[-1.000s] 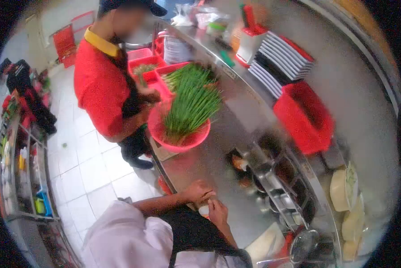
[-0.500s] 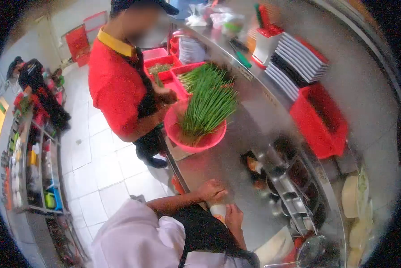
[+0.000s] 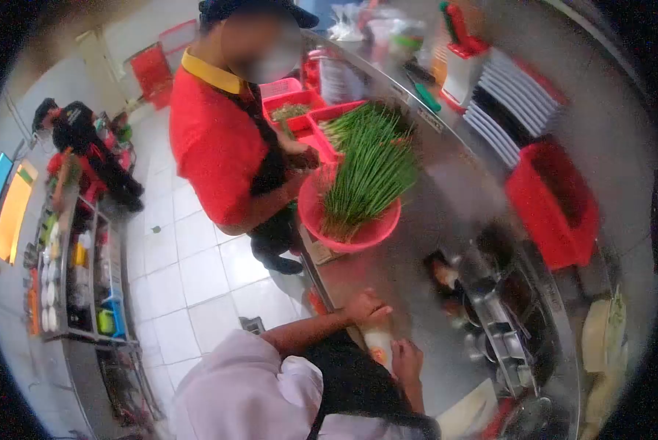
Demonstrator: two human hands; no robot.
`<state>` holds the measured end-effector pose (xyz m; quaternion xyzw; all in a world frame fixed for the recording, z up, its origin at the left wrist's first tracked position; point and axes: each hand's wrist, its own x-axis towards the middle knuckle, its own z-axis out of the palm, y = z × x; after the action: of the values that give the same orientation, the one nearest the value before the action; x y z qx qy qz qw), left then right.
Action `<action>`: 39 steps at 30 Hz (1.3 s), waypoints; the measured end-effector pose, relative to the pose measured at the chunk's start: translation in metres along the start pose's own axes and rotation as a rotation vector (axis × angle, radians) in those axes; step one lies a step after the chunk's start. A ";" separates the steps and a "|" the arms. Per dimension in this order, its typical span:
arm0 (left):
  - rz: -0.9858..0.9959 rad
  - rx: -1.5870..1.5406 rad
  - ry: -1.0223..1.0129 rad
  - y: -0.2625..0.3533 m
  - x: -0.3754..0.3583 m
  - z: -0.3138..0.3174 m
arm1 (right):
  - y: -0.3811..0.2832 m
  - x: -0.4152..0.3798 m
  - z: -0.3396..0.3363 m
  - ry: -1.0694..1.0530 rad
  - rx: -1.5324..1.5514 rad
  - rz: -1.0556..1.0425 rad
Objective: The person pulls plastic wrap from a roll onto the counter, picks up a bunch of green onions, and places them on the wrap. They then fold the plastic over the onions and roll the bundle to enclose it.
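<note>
My left hand is closed at the upper end of a white container with an orange-red mark on it. My right hand has its fingers curled against the container's side. Its exact kind is too blurred to tell. Both hands are low over the near edge of the steel counter, in front of my black apron. Ahead of them stands a pink bowl heaped with long green onions.
A co-worker in a red shirt stands beside the bowl, near red baskets. To the right are metal ladles and pots, a red bin and stacked white plates. Another person is at the far-left shelf.
The whole view has shifted, so everything sits further right and the counter items slightly lower. My hands stay at the white container; the co-worker remains by the bowl.
</note>
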<state>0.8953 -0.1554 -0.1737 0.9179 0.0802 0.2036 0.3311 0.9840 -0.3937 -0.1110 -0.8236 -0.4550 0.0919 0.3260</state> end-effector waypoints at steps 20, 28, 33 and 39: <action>0.003 0.002 0.147 -0.062 0.030 -0.024 | 0.037 0.013 -0.001 -0.144 0.070 -0.118; -0.209 -0.312 -0.149 -0.086 0.042 0.000 | 0.034 0.014 0.011 0.073 0.157 0.199; -0.303 -0.710 -0.364 -0.100 0.040 0.020 | 0.011 0.025 -0.007 -0.060 0.280 0.223; -0.280 -1.868 -0.120 -0.158 0.034 0.090 | 0.052 0.009 -0.011 -0.239 -0.012 -0.181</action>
<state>0.9626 -0.0760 -0.3263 0.2726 -0.0228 0.0961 0.9571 1.0296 -0.4111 -0.1330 -0.7642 -0.5637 0.1569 0.2716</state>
